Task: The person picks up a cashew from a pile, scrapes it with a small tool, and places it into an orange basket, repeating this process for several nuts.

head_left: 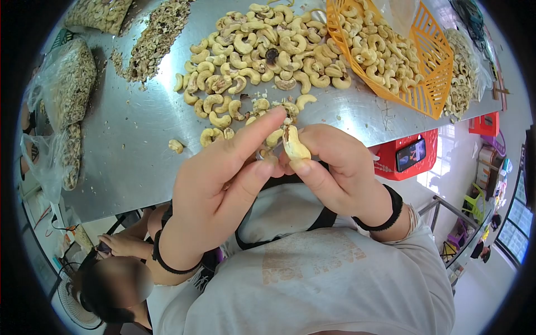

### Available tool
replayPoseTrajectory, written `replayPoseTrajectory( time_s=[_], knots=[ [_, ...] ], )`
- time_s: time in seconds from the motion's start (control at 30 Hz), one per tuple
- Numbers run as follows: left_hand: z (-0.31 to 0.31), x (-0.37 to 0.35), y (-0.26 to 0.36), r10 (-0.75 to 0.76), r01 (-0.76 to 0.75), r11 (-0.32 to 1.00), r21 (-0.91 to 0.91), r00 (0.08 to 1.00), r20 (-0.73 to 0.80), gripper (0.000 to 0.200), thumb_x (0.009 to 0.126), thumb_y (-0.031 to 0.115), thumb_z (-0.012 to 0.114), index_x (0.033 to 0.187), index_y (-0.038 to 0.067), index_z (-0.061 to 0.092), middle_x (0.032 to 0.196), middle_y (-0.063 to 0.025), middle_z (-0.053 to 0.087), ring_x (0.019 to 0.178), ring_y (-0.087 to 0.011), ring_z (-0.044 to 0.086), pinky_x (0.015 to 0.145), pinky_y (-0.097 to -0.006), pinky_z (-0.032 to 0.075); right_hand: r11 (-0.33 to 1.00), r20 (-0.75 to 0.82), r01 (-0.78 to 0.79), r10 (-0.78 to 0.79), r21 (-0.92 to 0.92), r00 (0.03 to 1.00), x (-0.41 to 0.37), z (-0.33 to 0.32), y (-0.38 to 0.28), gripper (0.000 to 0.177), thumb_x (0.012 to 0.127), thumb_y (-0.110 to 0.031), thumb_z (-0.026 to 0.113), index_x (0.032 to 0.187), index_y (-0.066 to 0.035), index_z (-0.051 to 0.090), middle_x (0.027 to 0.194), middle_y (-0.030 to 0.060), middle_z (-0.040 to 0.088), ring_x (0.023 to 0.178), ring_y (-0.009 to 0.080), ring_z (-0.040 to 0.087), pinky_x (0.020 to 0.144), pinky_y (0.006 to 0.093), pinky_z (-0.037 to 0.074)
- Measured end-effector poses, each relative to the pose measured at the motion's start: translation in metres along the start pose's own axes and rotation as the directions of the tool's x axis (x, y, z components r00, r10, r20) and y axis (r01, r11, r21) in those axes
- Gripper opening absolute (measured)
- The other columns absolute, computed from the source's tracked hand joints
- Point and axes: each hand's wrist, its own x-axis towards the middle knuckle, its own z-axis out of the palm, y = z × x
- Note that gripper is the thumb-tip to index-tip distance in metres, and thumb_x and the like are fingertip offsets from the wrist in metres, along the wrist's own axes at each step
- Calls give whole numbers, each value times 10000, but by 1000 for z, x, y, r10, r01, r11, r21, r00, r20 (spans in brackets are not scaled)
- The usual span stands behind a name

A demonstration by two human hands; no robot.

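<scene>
Between the thumb and fingers of my right hand [343, 164] is a single cashew nut [296, 146], pale with a brown skin patch on its upper side. My left hand [218, 178] is close beside it, forefinger stretched upward and thumb bent toward the nut. A small shiny bit shows by the left thumb tip, too hidden to name. Just beyond my fingers, a heap of cashew nuts [257, 44] spreads over the metal table [128, 162], some with brown skin or dark spots. One loose cashew piece [176, 146] lies left of my left hand.
An orange basket [416, 103] of cashews stands at the right. Bags of nut pieces [75, 78] line the left side, near a pile of broken bits [153, 44]. A phone [411, 154] rests on a red stool [388, 162]. Another person [125, 245] sits at lower left.
</scene>
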Motion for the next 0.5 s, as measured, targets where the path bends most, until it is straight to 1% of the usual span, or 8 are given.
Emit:
replayPoseTrajectory(
  time_s=[0.03, 0.1, 0.2, 0.23, 0.3, 0.33, 0.4, 0.5],
  knots=[
    [-1, 1, -1, -1, 1, 1000, -1, 1000, 0, 362, 771, 22, 477, 1132, 21, 452, 782, -108, 584, 679, -173, 568, 613, -224, 422, 1000, -2, 11, -11, 7, 1000, 0, 0, 0, 93, 759, -110, 518, 807, -30, 512, 660, 80, 483, 598, 249, 477, 539, 314, 373],
    [-2, 5, -4, 221, -225, 965, 136, 974, 47, 379, 758, 30, 503, 1133, 28, 451, 790, -112, 585, 665, -196, 568, 601, -237, 426, 1000, 12, 19, -19, -9, 1000, 0, -1, 0, 100, 756, -111, 523, 812, -29, 510, 658, 81, 476, 598, 250, 473, 541, 317, 372],
    [-3, 5, 2, 207, -216, 955, 202, 976, 69, 364, 738, 8, 505, 1101, -10, 474, 775, -75, 581, 646, -125, 521, 573, -231, 398, 998, 38, 45, -44, -37, 998, 0, -3, 1, 112, 749, -108, 533, 818, -23, 504, 654, 83, 464, 598, 254, 469, 544, 322, 371],
    [-3, 6, 3, 207, -216, 955, 202, 976, 68, 364, 738, 8, 505, 1101, -10, 474, 775, -75, 581, 646, -125, 521, 573, -231, 398, 997, 51, 61, -58, -49, 997, 0, -4, 2, 117, 745, -104, 537, 819, -20, 501, 652, 86, 460, 599, 257, 467, 546, 324, 371],
    [-5, 6, 5, 280, -298, 872, 389, 954, 105, 352, 711, -13, 529, 1061, 6, 511, 783, -104, 578, 656, -171, 540, 584, -233, 405, 996, 44, 71, -69, -55, 997, 0, -3, 3, 120, 742, -97, 539, 821, -17, 499, 656, 89, 461, 601, 261, 467, 547, 327, 371],
    [-5, 6, 2, 279, -298, 872, 389, 954, 105, 352, 711, -13, 529, 1061, 6, 511, 783, -104, 578, 656, -171, 540, 584, -233, 405, 995, 37, 82, -80, -62, 996, 0, -3, 3, 123, 739, -91, 542, 824, -14, 497, 659, 93, 463, 602, 265, 467, 548, 330, 372],
    [-4, 7, -6, 414, -401, 810, 428, 908, 67, 336, 696, -22, 542, 1030, 11, 534, 773, -120, 572, 645, -205, 538, 582, -240, 408, 994, 35, 85, -83, -61, 996, 0, -3, 4, 126, 738, -89, 542, 826, -12, 495, 664, 97, 465, 607, 268, 469, 550, 332, 374],
    [-4, 7, -7, 387, -370, 833, 412, 921, 45, 314, 711, -22, 527, 1024, 2, 536, 797, -113, 577, 643, -177, 540, 589, -228, 405, 994, 37, 86, -84, -59, 996, -1, -2, 4, 132, 735, -86, 543, 830, -10, 493, 679, 104, 474, 620, 277, 474, 558, 337, 379]
  ],
)
